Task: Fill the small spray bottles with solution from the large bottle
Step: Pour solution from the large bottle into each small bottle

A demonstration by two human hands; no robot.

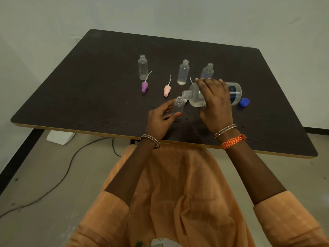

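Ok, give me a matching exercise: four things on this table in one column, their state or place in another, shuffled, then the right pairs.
Column one:
1. large bottle
2. blue cap
3. purple spray head
4. small bottle at the table's near edge

Column two:
A. lying on the table, tube pointing away
B. upright, steadied by the left hand
C. tipped on its side in the right hand, neck at a small bottle's mouth
D. lying loose to the right of the large bottle

Pairs: 1-C, 2-D, 3-A, 4-B
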